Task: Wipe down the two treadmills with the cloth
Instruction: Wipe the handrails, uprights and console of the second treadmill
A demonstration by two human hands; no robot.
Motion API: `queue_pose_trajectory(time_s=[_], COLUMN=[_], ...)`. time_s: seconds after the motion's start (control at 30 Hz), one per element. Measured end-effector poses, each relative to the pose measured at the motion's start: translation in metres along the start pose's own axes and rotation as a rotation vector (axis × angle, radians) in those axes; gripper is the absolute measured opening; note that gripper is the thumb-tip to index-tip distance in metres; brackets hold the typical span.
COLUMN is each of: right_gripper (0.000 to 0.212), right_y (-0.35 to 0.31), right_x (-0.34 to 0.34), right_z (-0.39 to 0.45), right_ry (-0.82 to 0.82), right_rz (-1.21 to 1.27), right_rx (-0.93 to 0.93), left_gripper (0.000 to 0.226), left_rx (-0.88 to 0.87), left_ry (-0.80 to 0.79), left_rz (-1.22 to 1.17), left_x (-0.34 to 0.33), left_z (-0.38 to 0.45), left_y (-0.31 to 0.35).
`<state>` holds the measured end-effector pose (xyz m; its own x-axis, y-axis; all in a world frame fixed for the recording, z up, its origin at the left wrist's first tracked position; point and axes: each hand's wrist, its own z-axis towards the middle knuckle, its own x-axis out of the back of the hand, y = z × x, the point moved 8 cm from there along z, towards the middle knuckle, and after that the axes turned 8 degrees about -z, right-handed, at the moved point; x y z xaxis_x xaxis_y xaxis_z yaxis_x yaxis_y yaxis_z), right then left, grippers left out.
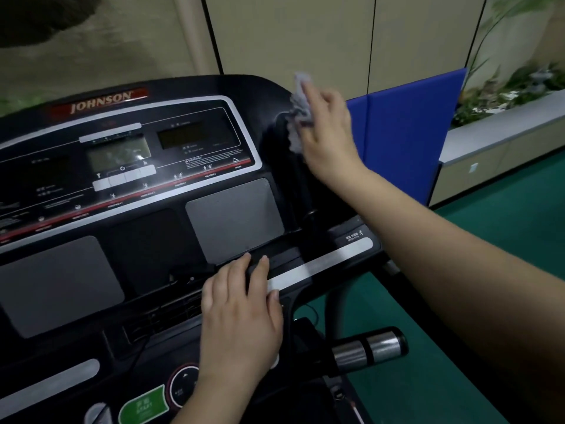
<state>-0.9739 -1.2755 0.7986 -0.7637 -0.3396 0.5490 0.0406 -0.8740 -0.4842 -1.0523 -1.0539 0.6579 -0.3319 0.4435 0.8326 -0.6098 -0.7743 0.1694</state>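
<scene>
A black treadmill console (146,228) with red Johnson lettering, displays and grey pads fills the left and middle of the view. My right hand (327,133) holds a crumpled grey cloth (299,108) against the console's upper right corner. My left hand (241,313) rests flat on the console's lower ledge, fingers straight, beside a white strip (321,264). Only this one treadmill is in sight.
A metal-banded handlebar grip (370,347) juts out at lower right. A blue padded panel (406,133) stands behind the console. A grey planter ledge with green plants (504,123) runs along the right. Green flooring (489,234) lies below. A green start button (143,405) sits at the bottom.
</scene>
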Motion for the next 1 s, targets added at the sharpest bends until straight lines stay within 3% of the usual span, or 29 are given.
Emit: queue_pose_trajectory(time_s=[0.17,0.33,0.6,0.87,0.93,1.0], right_gripper=[0.058,0.061,0.063,0.03,0.022,0.019], right_y=[-0.026,-0.028,-0.001,0.004,0.0,-0.002], right_x=[-0.079,-0.073,-0.058,-0.04,-0.035,-0.023], right_z=[0.016,-0.045,-0.115,-0.126,-0.121,-0.111], right_ry=[-0.271,-0.35,-0.504,-0.602,-0.689,-0.762], right_rz=[-0.182,0.113,-0.156,-0.37,-0.338,-0.208], right_rx=[0.083,0.104,0.025,0.234,0.277,0.18], left_gripper=[0.048,0.049,0.049,0.048,0.048,0.048], left_rx=[0.001,-0.005,-0.007,-0.011,-0.008,-0.005], left_ry=[0.006,-0.002,-0.001,0.004,0.008,0.008], left_rz=[-0.007,0.015,0.033,0.023,0.016,0.007], left_x=[0.0,-0.002,0.0,0.002,0.002,0.002], left_z=[0.001,0.001,0.0,0.0,0.0,0.001], left_y=[0.0,0.002,0.004,0.003,0.002,0.002])
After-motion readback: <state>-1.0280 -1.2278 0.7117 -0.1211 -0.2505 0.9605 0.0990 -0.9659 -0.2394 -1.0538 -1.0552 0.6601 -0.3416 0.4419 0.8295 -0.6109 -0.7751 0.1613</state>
